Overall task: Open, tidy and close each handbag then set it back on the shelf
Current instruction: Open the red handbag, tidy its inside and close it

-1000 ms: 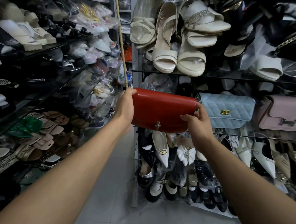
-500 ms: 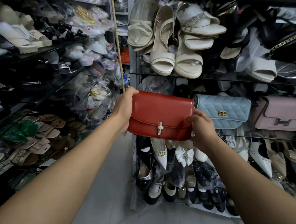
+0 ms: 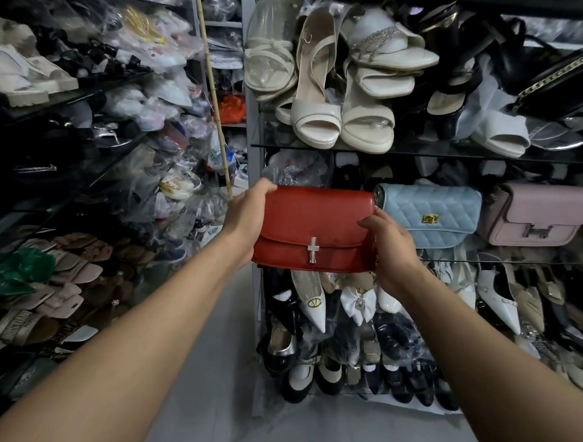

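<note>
A red handbag (image 3: 317, 222) with its flap down and a silver clasp on the front is held upright at the left end of the glass shelf (image 3: 519, 260). My left hand (image 3: 249, 215) grips its left end, thumb over the top edge. My right hand (image 3: 389, 244) holds its right end, fingers curled over the front. Right beside it on the shelf stand a light blue quilted handbag (image 3: 430, 214) and a pink handbag (image 3: 539, 215). Whether the red bag's base rests on the shelf is hidden.
White heeled sandals (image 3: 332, 86) fill the shelf above. Pointed shoes and black flats (image 3: 345, 326) crowd the shelves below. Racks of sandals and bagged shoes (image 3: 64, 172) line the left side. A bamboo pole (image 3: 213, 86) leans between the racks. Grey floor tiles (image 3: 212, 369) run between.
The red bag has tipped from showing its top to facing front, clasp now visible, and has settled lower and closer to the blue bag. Both hands have kept their hold.
</note>
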